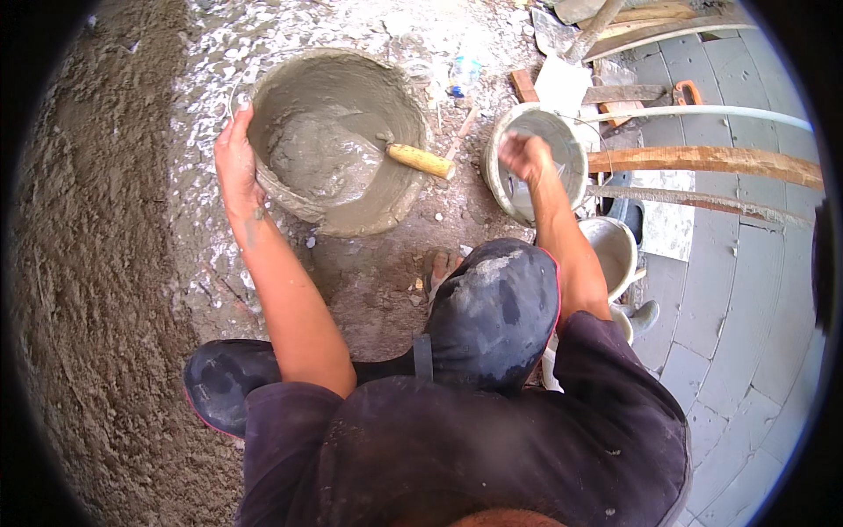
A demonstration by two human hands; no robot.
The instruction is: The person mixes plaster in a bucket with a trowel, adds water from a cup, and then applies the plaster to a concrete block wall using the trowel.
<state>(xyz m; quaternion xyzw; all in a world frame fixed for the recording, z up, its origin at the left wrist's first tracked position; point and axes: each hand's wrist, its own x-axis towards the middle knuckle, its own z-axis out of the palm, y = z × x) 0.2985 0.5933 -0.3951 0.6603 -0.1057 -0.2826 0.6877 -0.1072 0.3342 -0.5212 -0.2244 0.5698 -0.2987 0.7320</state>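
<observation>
Left hand (235, 162): gripping mortar bucket's (303, 81) left rim
Right hand (527, 156): blurred at smaller bucket (495, 180); we can't tell grip
Mortar bucket: on ground (373, 294), wooden handle (421, 162) across right rim
Risk: bumped handle could fall

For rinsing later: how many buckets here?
4: mortar bucket at the left hand, grey bucket under the right hand, pale bucket beside the forearm, likely another, partly hidden, by the sleeve. Others may be hidden.
</observation>
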